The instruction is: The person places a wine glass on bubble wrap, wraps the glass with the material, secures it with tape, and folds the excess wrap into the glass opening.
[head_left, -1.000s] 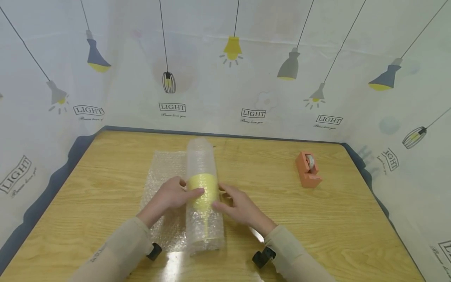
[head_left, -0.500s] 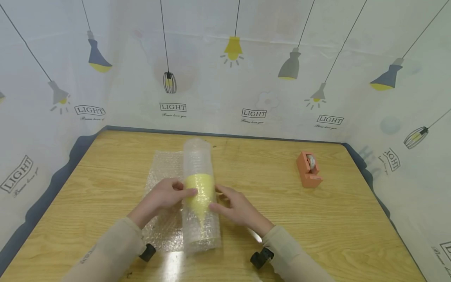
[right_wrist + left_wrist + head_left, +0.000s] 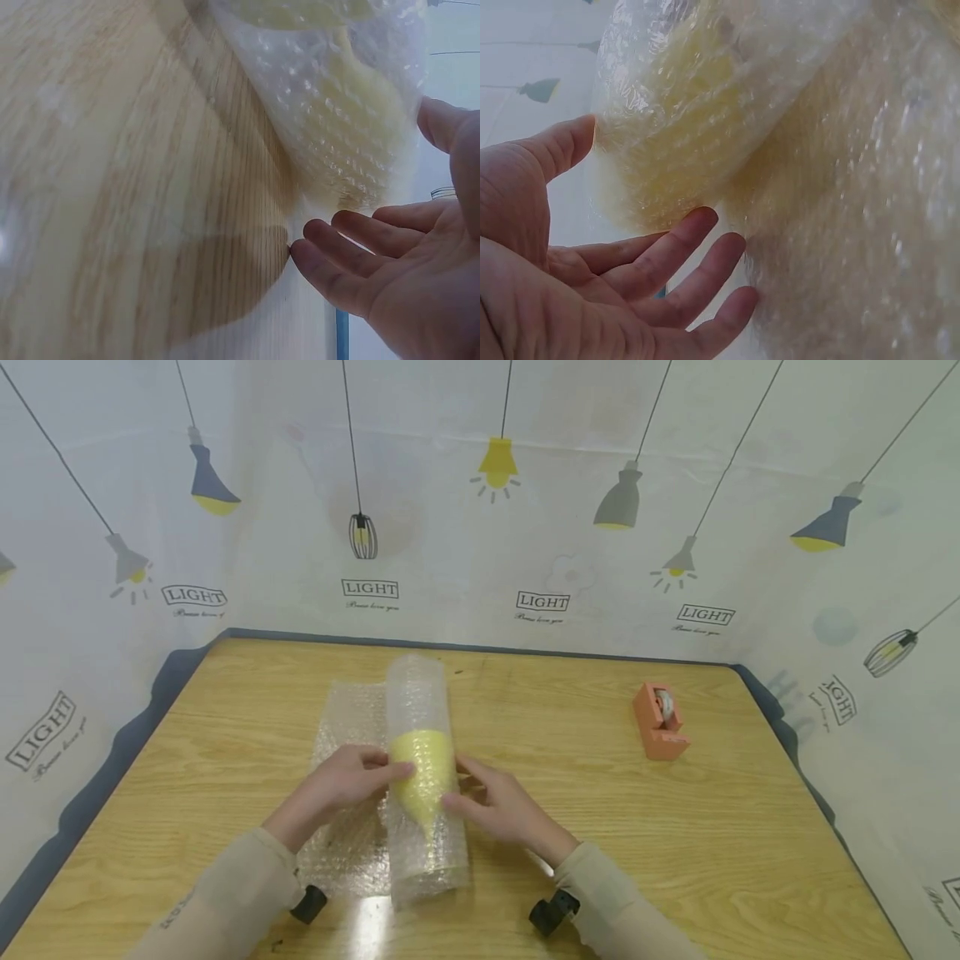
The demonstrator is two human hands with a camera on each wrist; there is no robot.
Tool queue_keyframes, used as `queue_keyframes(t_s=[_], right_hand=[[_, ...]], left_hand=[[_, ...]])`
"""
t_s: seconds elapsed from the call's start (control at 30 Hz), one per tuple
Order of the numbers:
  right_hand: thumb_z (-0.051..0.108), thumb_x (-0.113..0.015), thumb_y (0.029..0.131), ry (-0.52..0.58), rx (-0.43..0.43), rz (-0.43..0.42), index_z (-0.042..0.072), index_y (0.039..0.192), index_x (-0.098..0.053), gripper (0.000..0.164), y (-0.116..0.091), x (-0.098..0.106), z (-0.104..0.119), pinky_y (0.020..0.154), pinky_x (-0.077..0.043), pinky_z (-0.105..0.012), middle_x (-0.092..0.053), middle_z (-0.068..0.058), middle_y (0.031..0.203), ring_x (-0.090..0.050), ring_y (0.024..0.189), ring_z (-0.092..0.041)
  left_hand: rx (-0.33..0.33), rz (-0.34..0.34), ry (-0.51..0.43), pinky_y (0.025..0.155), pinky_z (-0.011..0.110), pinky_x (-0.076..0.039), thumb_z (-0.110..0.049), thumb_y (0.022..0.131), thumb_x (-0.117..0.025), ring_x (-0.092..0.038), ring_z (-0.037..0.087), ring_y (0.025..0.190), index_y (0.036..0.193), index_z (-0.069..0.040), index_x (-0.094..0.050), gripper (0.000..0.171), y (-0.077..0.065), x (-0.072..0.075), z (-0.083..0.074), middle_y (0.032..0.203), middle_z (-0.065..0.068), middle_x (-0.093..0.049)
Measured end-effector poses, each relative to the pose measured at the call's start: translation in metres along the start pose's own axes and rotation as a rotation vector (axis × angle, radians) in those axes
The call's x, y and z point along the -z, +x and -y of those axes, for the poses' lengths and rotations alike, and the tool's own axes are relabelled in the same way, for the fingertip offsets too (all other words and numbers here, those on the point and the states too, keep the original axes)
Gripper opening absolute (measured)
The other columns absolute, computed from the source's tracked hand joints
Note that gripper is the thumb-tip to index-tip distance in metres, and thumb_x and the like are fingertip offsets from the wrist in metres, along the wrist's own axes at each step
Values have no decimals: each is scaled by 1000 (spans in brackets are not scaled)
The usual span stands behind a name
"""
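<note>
A yellow stemmed glass [image 3: 423, 768], seen through the plastic, lies rolled inside bubble wrap [image 3: 417, 693] on the wooden table. My left hand [image 3: 348, 781] holds the left side of the roll, thumb over the top and fingers along its lower side. From the right, my right hand [image 3: 498, 802] holds the same roll, its thumb against the upper surface. In the right wrist view the fingertips [image 3: 304, 251] sit low by the tabletop. A flat stretch of unrolled bubble wrap [image 3: 348, 852] spreads out to the left, partly beneath my left hand and forearm.
An orange tape dispenser [image 3: 660, 722] with a roll of tape stands toward the table's right rear. Behind and beside the wooden table [image 3: 570, 718] hangs a white curtain [image 3: 450, 552] printed with lamps.
The roll has shifted slightly left over the flat bubble wrap, turning a little, and both hands have moved left with it. The tape dispenser stays in place.
</note>
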State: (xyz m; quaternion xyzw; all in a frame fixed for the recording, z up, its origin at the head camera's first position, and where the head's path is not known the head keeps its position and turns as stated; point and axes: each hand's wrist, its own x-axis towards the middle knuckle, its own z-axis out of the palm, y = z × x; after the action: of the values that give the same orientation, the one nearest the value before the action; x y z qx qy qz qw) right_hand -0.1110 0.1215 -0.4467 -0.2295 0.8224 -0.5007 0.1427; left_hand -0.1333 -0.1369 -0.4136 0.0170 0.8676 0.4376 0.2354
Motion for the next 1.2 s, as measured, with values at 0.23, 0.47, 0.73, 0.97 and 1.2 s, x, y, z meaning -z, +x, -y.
queue_keyframes(t_s=[0.23,0.47,0.73,0.97,1.2], right_hand=[[28,-65,103,22,-4,-35,5,157,-40,64,-5,6,-4,105,-52,-48,-52,-17,153,-58,130,-36],[22,-66,102,38,24,-54,1,153,-45,59,-7,12,-6,104,-54,-47,-55,-20,147,-59,127,-37],[22,-68,101,12,52,-78,1,150,-48,57,-8,13,-7,103,-54,-51,-56,-21,145,-59,126,-38],[25,-69,100,-52,84,-108,3,150,-49,58,-8,8,-5,102,-55,-50,-55,-20,143,-60,123,-37],[30,-68,100,-72,71,-106,4,152,-46,62,-9,5,1,101,-55,-48,-53,-20,145,-60,124,-35]], left_hand=[[-22,-9,-16,101,53,-54,-54,95,-69,-67,34,113,140,7,-56,77,0,-10,-4,134,25,-65],[-47,-3,-45,87,44,-59,-50,97,-69,-69,25,97,137,6,-59,69,3,-18,-7,128,22,-68],[-53,12,-51,77,38,-58,-47,98,-69,-66,24,87,132,3,-64,60,6,-20,-8,115,14,-72],[-23,-7,-47,77,38,-59,-48,95,-72,-67,25,89,132,6,-62,66,4,-17,-6,106,14,-71],[-40,-112,-19,80,44,-59,-44,89,-80,-66,32,98,130,4,-56,67,0,-12,-5,116,22,-66]])
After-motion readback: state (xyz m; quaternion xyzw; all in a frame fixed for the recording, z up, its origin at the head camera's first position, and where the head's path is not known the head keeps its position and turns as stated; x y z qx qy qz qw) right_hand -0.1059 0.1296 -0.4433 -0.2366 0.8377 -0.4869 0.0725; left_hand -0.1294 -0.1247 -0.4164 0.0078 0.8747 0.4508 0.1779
